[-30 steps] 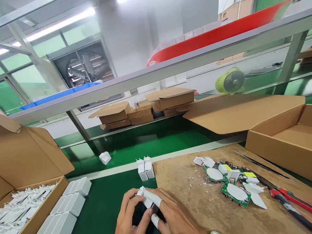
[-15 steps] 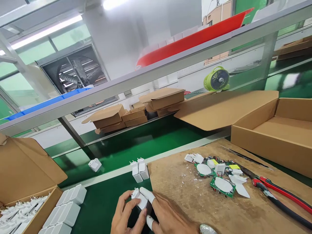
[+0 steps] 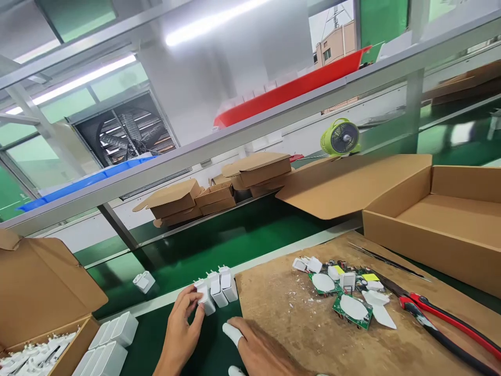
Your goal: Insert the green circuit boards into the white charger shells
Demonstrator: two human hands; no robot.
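Green worktop [image 3: 219, 245] across the view, brown wooden board [image 3: 313, 324] laid on its right part. Open cardboard box [image 3: 434, 219] at far right, another cardboard box [image 3: 43, 292] at left holding white parts. Red-handled pliers [image 3: 442, 321] on the board, near loose circuit boards [image 3: 350, 305]. Left hand [image 3: 182, 326] pinched on a white charger plug [image 3: 204, 296], set upright at the left end of two more chargers [image 3: 223, 284], just beside the board's edge. Right hand [image 3: 262, 352] flat, fingers loose, holding nothing.
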